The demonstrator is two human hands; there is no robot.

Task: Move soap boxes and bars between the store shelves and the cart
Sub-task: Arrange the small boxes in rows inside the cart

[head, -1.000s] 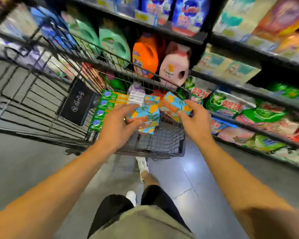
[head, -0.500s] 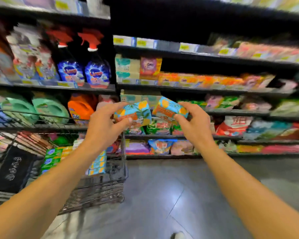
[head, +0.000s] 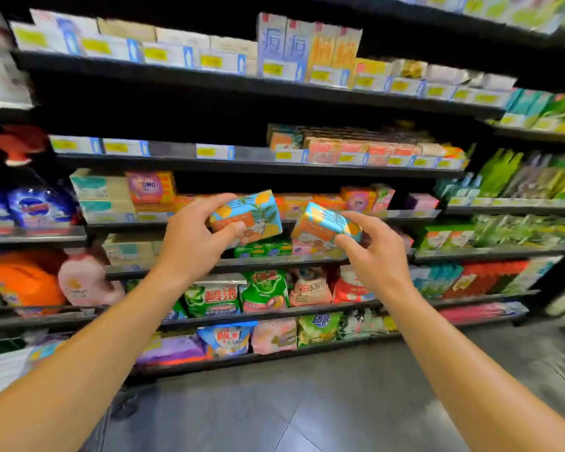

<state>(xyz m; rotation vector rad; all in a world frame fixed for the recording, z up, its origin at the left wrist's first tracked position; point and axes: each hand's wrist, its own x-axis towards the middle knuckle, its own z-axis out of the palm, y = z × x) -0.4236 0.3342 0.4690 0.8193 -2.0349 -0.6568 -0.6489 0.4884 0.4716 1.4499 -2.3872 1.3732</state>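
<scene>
While gripped, both soap boxes [head: 247,216] lengthwise sideways

orange jug [head: 25,282] lower left | green bags [head: 265,290], likely detergent | grey floor [head: 307,402]

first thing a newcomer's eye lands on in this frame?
Two blue-and-orange soap boxes held up mid-frame before the shelves: the left hand grips one soap box, and the right hand pinches the other soap box, tilted. Next, the orange detergent bottle low on the left, and the green detergent bags on the shelf below the hands.
</scene>
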